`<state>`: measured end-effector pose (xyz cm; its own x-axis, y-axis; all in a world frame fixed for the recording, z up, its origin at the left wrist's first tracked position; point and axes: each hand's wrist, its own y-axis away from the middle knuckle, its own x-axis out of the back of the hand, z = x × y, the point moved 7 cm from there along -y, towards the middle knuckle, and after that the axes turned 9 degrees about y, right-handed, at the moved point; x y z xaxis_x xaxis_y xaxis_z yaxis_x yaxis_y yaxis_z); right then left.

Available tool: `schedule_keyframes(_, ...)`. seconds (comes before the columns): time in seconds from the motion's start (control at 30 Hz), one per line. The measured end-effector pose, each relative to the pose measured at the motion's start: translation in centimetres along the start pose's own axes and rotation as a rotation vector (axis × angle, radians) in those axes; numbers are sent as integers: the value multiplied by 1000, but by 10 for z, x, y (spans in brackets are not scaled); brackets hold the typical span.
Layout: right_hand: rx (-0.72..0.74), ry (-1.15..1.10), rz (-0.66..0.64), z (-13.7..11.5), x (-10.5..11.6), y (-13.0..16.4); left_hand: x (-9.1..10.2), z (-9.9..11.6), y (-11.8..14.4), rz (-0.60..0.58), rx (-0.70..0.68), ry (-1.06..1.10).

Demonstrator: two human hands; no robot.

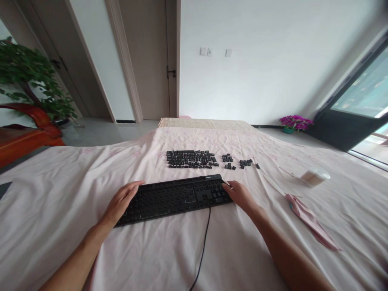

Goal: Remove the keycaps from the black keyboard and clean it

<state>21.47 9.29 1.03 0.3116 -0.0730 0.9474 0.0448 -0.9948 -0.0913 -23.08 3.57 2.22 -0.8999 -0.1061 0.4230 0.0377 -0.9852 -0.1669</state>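
Observation:
A black keyboard [169,198] with most of its keycaps off lies slightly turned on the pink cloth, its cable [203,238] running toward me. My left hand [124,200] grips the keyboard's left end, thumb along the top edge. At the right end, my right hand [239,194] grips the keyboard and also holds slim metal tweezers [226,182], which point up and left over its corner. Beyond the keyboard, loose black keycaps [188,159] are laid out in rows, with smaller groups [227,158] to their right.
On the right are a clear tub of cotton swabs [315,178], a folded pink cloth [312,222] and a thin white stick [274,185]. A dark flat object [4,189] shows at the left edge. A red wooden chair [33,129] stands beyond the bed-like surface.

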Motion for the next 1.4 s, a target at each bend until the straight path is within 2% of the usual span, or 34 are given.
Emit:
schedule_keyframes(0.13, 8, -61, 8, 4, 3, 4, 0, 1, -1, -28, 16, -16)
schedule_keyframes(0.23, -39, -157, 75, 12, 18, 4, 3, -2, -2, -44, 34, -42)
schedule_keyframes(0.33, -105, -332, 125, 21, 36, 2, 5, -4, -6, -6, 60, -109)
schedule_keyframes(0.4, -59, -509, 81, 16, 43, 2, 0, 4, -11, 32, 27, -182)
schedule_keyframes(0.5, 95, -698, 17, -3, 50, 7, -27, 33, -21, 11, -91, -237)
schedule_keyframes(0.57, 149, -692, 13, -13, 51, 11, -59, 59, -27, -51, -165, -204)
schedule_keyframes(0.63, 137, -611, 24, -15, 49, 13, -95, 85, -31, -124, -224, -142)
schedule_keyframes(0.73, 93, -353, 54, -4, 43, 11, -148, 117, -36, -204, -287, -67)
schedule_keyframes(0.83, 26, -135, 91, 18, 39, 8, -194, 135, -39, -230, -340, -18)
schedule_keyframes(0.93, -15, -215, 152, 37, 38, 6, -227, 136, -40, -217, -334, 55)
schedule_keyframes(1.03, -37, -452, 200, 39, 40, 9, -245, 128, -39, -175, -327, 109)
schedule_keyframes(1.17, -17, -701, 150, 14, 40, 17, -248, 116, -39, -130, -318, 140)
schedule_keyframes(1.27, 63, -767, 103, -10, 39, 21, -246, 113, -39, -152, -321, 142)
schedule_keyframes(1.4, 112, -757, 90, -22, 35, 22, -247, 112, -37, -194, -317, 116)
